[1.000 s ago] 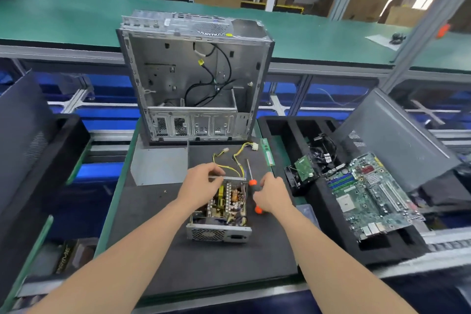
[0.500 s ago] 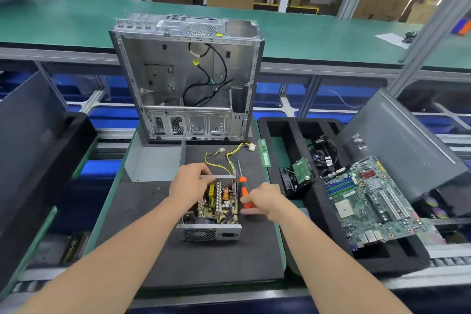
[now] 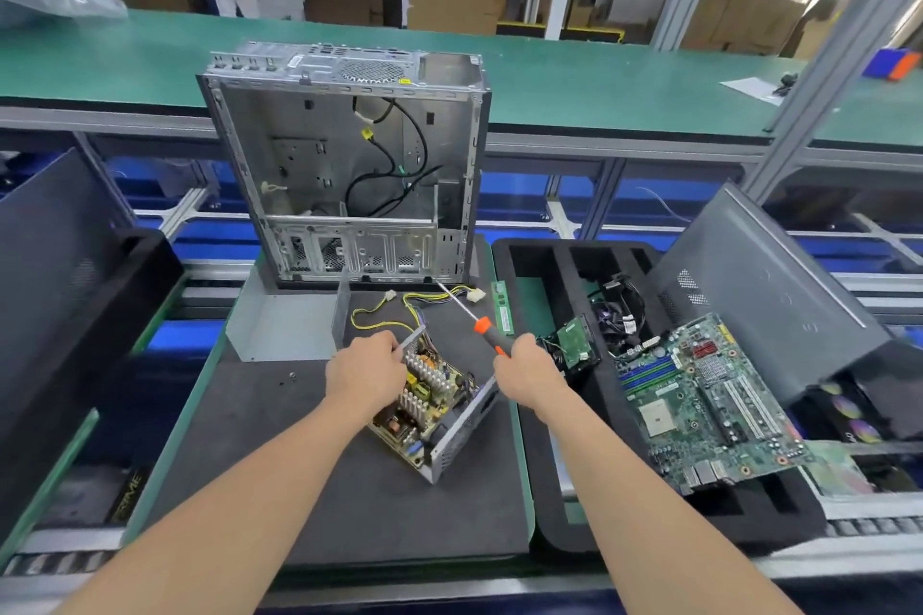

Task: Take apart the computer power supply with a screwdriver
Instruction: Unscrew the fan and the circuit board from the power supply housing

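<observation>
Power supply (image 3: pixel 433 397) gripped by left hand (image 3: pixel 364 372); right hand (image 3: pixel 527 372) grips screwdriver (image 3: pixel 484 328).

Factory teardown line for electronics: long green workbenches (image 3: pixel 599 85), gutted computer case (image 3: pixel 309 140), foam tray (image 3: pixel 544 260) holding a motherboard (image 3: pixel 699 405), cardboard boxes (image 3: pixel 449 10) stacked behind.

Room on mat (image 3: pixel 349 489) front of PSU (image 3: pixel 434 410) (PC case (image 3: pixel 344 165) behind)

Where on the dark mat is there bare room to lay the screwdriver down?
Bare: the near strip of mat between the power supply and its front edge, and the left side in front of the metal cover, bar loose bits. Crowded: behind the supply, among yellow wires, memory stick and computer case.
</observation>
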Motion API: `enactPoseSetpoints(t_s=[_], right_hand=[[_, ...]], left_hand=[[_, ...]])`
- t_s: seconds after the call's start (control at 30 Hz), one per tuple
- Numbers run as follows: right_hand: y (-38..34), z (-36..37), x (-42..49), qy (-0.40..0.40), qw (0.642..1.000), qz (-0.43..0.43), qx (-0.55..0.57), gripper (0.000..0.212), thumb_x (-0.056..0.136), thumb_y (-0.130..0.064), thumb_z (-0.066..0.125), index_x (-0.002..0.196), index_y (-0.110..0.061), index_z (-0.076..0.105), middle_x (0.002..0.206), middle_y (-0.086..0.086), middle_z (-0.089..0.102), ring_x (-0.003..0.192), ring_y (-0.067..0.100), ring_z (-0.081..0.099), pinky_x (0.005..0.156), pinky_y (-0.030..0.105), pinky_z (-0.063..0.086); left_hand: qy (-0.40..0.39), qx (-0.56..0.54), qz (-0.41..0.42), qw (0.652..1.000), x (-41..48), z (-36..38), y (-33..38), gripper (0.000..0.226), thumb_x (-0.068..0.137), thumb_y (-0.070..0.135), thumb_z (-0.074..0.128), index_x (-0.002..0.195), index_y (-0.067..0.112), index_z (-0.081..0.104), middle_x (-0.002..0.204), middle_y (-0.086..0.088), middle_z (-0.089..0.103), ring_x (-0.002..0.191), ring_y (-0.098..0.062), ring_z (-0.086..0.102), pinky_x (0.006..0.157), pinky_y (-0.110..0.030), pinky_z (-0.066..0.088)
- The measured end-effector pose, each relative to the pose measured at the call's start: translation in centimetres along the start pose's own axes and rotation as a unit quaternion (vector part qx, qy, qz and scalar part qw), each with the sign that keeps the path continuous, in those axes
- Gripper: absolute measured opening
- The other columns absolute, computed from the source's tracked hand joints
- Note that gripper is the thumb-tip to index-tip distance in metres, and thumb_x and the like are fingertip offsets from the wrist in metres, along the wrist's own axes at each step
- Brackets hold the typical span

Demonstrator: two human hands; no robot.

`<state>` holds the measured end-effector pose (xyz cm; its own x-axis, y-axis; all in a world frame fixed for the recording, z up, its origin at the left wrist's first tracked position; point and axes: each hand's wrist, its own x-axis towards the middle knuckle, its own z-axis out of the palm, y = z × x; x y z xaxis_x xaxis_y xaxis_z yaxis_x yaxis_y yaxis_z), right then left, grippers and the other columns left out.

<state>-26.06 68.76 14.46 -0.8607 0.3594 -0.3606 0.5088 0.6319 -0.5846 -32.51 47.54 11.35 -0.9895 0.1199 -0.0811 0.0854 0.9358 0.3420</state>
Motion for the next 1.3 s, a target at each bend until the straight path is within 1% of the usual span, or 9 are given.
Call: enactPoseSetpoints(t_s=[0.17,0.33,0.5,0.63,0.77,0.9,1.07,1.2,1.3], right_hand=[[-0.6,0.1,-0.3,-0.005,0.995,-0.005,0.103,0.031,0.096,-0.032,0.058,0.111,-0.006,0.053,0.1,0.008,0.061,0.084,0.023,0.064,0.071,0.038,0.058],[-0.5,0.7,-0.2,0.019,0.996,-0.079,-0.035,0.015,0.094,-0.017,0.061,0.101,-0.011,0.049,0.092,0.006,0.056,0.066,0.014,0.05,0.051,0.027,0.033],[-0.5,1.4,-0.2,0.029,0.991,-0.132,-0.02,0.035,0.093,-0.043,0.064,0.096,-0.012,0.049,0.103,0.007,0.051,0.086,0.024,0.05,0.072,0.033,0.04],[-1.0,0.7,-0.4,0.097,0.977,-0.178,-0.071,0.061,0.096,-0.074,0.036,0.086,-0.018,0.054,0.094,0.003,0.053,0.096,0.024,0.049,0.081,0.04,0.043],[-2.1,-0.8,0.0,0.087,0.967,-0.208,-0.119,0.061,0.098,-0.071,0.035,0.078,-0.017,0.055,0.073,0.0,0.06,0.072,0.02,0.059,0.057,0.033,0.041],[-3.1,-2.2,0.2,0.04,0.962,-0.265,-0.053,0.05,0.09,-0.07,0.059,0.087,-0.021,0.064,0.078,-0.004,0.067,0.084,0.017,0.063,0.069,0.035,0.051],[-4.1,-1.9,-0.3,0.028,0.955,-0.282,0.091,0.029,0.079,-0.054,0.082,0.091,-0.032,0.068,0.083,-0.009,0.071,0.076,0.013,0.068,0.07,0.034,0.059],[-4.5,-0.5,-1.3,0.03,0.938,-0.318,0.133,0.032,0.079,-0.045,0.082,0.1,-0.039,0.057,0.084,-0.013,0.064,0.072,0.004,0.06,0.054,0.011,0.043],[-4.8,0.6,-1.7,0.012,0.929,-0.357,0.095,0.031,0.085,-0.037,0.076,0.102,-0.04,0.05,0.08,-0.013,0.062,0.078,-0.001,0.057,0.058,0.008,0.041]], left_hand=[[-0.019,-0.023,-0.031,0.999,0.0,0.2,1.2,0.02,0.102,0.028,0.044,0.109,0.019,0.061,0.104,-0.009,0.066,0.097,-0.037,0.062,0.076,-0.04,0.05],[-0.019,-0.071,-0.055,0.996,0.1,0.1,1.5,0.018,0.101,0.026,0.049,0.105,0.015,0.063,0.103,-0.012,0.067,0.097,-0.036,0.063,0.077,-0.04,0.053],[-0.011,-0.215,-0.069,0.974,-0.1,0.1,-0.1,0.016,0.094,0.032,0.064,0.107,0.023,0.067,0.098,0.003,0.071,0.099,-0.024,0.066,0.082,-0.034,0.053],[0.061,-0.407,-0.019,0.911,-1.6,-0.4,-2.2,0.03,0.097,0.019,0.063,0.119,0.04,0.059,0.093,0.012,0.073,0.074,-0.017,0.071,0.068,-0.045,0.063],[0.074,-0.438,0.089,0.892,-3.2,-1.5,-2.9,0.031,0.105,0.021,0.051,0.113,0.045,0.068,0.101,0.011,0.073,0.075,-0.015,0.069,0.062,-0.034,0.061],[0.078,-0.381,0.105,0.915,-4.4,-1.2,-3.3,0.023,0.101,0.022,0.062,0.092,0.039,0.073,0.085,0.009,0.072,0.071,-0.011,0.067,0.062,-0.024,0.056],[0.061,-0.344,0.089,0.933,-5.7,0.3,-4.2,0.015,0.091,0.019,0.076,0.086,0.033,0.076,0.088,0.011,0.073,0.082,-0.014,0.068,0.076,-0.037,0.057],[0.035,-0.346,0.08,0.934,-6.7,1.7,-4.8,0.024,0.083,0.025,0.084,0.096,0.036,0.068,0.094,0.011,0.07,0.087,-0.012,0.067,0.075,-0.025,0.054],[0.006,-0.369,0.038,0.929,-7.0,3.2,-5.8,0.044,0.083,0.016,0.082,0.109,0.04,0.056,0.099,0.006,0.068,0.086,-0.013,0.067,0.076,-0.025,0.055]])
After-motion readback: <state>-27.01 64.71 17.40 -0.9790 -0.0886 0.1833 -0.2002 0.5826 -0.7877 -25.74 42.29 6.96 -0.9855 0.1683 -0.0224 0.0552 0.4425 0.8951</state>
